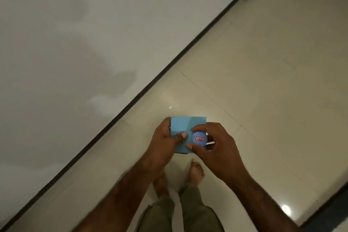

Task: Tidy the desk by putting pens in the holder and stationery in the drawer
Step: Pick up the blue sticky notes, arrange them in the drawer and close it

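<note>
I hold a light blue square pad of paper (185, 125) in front of me, above the floor. My left hand (165, 143) grips its left side, thumb pressed flat on top. My right hand (216, 149) pinches a small round blue object (200, 139) with a red-framed label, resting on the pad's right part. The lower edge of the pad is hidden by my fingers. No desk, pen holder or drawer is in view.
A pale wall (75, 43) fills the left and top, meeting the beige tiled floor (263, 81) along a dark skirting line (169, 66). My bare feet (196, 170) stand on the tiles below my hands. A dark edge (329, 205) runs at the lower right.
</note>
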`<state>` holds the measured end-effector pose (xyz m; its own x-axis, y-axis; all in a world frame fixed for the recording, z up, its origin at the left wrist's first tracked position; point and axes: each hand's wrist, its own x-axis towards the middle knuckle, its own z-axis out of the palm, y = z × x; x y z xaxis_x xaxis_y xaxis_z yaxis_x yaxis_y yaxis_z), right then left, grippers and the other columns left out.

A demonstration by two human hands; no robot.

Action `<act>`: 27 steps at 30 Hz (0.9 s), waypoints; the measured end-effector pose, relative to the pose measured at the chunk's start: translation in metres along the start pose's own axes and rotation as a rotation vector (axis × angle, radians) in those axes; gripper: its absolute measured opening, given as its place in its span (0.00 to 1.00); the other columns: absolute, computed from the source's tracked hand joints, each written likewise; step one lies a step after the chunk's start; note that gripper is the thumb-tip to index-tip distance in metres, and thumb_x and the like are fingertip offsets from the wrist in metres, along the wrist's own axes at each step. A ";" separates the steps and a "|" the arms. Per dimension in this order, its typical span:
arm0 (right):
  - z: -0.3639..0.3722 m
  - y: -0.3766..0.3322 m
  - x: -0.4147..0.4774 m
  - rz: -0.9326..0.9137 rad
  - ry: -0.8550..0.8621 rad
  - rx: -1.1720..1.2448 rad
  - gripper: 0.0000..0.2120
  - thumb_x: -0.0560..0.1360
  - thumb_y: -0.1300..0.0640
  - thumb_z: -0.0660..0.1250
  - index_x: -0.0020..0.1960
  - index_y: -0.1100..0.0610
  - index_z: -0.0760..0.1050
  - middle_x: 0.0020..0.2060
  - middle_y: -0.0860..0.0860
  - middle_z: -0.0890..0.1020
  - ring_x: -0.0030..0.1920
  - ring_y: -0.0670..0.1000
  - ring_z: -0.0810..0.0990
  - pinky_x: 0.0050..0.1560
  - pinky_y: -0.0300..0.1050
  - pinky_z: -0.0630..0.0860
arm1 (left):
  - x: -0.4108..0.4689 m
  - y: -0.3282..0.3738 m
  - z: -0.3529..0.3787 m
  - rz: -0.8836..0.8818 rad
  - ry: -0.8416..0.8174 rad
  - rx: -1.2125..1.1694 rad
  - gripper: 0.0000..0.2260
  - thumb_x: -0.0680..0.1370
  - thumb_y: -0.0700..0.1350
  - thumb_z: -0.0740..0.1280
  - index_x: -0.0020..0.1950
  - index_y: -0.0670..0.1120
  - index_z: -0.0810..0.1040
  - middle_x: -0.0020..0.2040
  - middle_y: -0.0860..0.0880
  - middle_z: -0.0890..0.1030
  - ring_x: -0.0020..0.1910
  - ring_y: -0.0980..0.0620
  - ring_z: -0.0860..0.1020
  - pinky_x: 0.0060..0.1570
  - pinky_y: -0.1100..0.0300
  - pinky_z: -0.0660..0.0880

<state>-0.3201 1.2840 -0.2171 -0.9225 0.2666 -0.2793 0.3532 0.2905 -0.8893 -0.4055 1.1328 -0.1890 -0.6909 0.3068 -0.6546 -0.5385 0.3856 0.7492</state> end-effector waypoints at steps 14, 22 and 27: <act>0.103 -0.211 -0.119 -0.485 -0.409 -0.074 0.18 0.68 0.44 0.79 0.56 0.43 0.81 0.53 0.42 0.78 0.50 0.43 0.79 0.44 0.33 0.77 | -0.255 -0.022 -0.146 0.227 0.451 -0.441 0.15 0.78 0.44 0.69 0.64 0.51 0.75 0.58 0.47 0.83 0.55 0.44 0.83 0.52 0.41 0.81; 0.208 -0.269 -0.286 -0.735 -0.739 -0.070 0.16 0.69 0.44 0.79 0.55 0.42 0.81 0.52 0.42 0.79 0.53 0.46 0.79 0.44 0.34 0.75 | -0.468 -0.124 -0.182 0.361 0.716 -0.619 0.17 0.76 0.44 0.73 0.63 0.51 0.75 0.56 0.46 0.83 0.53 0.44 0.84 0.43 0.47 0.82; 0.287 -0.290 -0.398 -0.843 -1.026 -0.044 0.19 0.66 0.42 0.79 0.56 0.40 0.82 0.49 0.45 0.77 0.51 0.48 0.79 0.45 0.47 0.80 | -0.600 -0.194 -0.190 0.351 0.973 -0.688 0.20 0.73 0.49 0.76 0.62 0.53 0.74 0.55 0.49 0.84 0.50 0.47 0.85 0.39 0.51 0.81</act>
<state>-0.1003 0.8301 0.0485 -0.5521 -0.8128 0.1859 -0.3944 0.0582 -0.9171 0.0220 0.7088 0.0773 -0.7608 -0.5851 -0.2807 -0.1898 -0.2131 0.9584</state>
